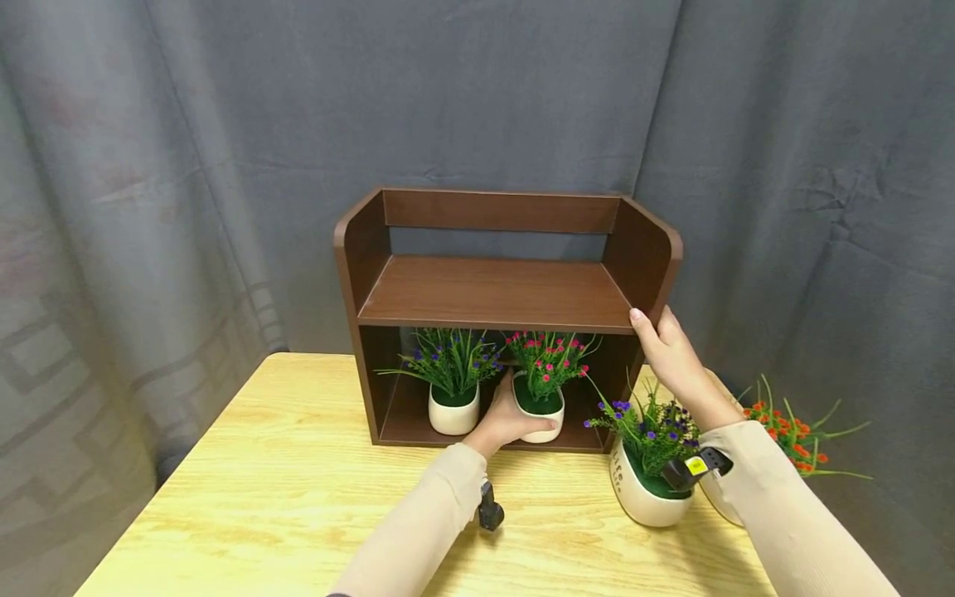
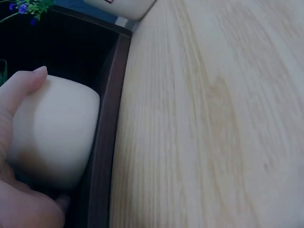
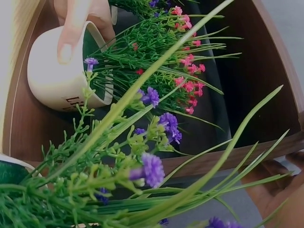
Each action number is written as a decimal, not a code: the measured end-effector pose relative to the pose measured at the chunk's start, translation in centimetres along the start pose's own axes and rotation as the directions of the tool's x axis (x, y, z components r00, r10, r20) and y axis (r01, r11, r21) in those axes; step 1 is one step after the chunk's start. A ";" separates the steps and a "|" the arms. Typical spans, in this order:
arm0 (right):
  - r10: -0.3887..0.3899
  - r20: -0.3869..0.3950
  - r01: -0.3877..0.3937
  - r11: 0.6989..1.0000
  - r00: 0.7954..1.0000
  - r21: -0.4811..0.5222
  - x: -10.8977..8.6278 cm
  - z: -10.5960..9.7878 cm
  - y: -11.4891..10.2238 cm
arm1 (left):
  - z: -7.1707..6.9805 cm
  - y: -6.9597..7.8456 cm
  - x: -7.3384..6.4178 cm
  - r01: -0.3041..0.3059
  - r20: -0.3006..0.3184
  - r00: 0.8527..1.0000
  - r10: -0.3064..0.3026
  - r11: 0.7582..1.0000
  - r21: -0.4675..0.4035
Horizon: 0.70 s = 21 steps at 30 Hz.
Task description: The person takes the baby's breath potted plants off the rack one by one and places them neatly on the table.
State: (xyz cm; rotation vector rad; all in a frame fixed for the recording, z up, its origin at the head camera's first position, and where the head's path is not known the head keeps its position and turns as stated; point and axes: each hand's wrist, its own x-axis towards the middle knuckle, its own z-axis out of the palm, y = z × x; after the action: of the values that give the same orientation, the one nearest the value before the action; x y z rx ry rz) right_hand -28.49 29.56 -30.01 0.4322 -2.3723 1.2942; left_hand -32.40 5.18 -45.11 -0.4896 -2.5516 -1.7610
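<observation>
Desk: we see pale wood [image 1: 261, 481], its front edge out of frame.
Sleeves: both are cream [image 1: 418, 539], reaching in from the near side, a small black device at each wrist.
Purple-flowered pot: it stands on the desk, just outside the shelf's front right corner, lettering on its white side [image 1: 645, 502].
Orange-flowered pot: we find it toward the desk's right edge, partly hidden by the right sleeve [image 1: 791, 435].
Left hand: its fingers are clamped on the pink-flowered pot, the thumb across the front [image 1: 507, 417].
Pink-flowered pot: it is in the lower compartment, right of the middle, near the front edge [image 1: 540, 404]; we cannot tell whether its base touches the board.
Blue-flowered pot: it stands left of the left hand, in the same compartment [image 1: 453, 414].
Right hand: thumb and fingers grip the shelf's right side panel [image 1: 675, 361].
Shelf: brown, two-tiered, toward the desk's back edge [image 1: 492, 290].
Curtain: grey, behind everything [image 1: 507, 91].
</observation>
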 end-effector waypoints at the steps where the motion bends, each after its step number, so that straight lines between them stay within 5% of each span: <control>1: -0.001 0.001 0.001 1.000 1.000 -0.002 0.0 0.0 0.0 | 0.0 0.0 0.0 0.006 -0.002 1.000 -0.006 1.000 0.003; 21: 0.001 -0.005 -0.001 1.000 1.000 -0.011 -0.1 -0.1 -0.1 | 0.4 -0.3 0.3 -0.067 -0.090 0.994 0.065 0.998 -0.016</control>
State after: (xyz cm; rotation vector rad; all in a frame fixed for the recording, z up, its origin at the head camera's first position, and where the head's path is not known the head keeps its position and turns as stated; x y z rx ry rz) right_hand -28.35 29.63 -29.94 0.4238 -2.3744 1.2811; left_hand -32.68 5.47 -45.50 -0.4784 -2.4329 -1.7453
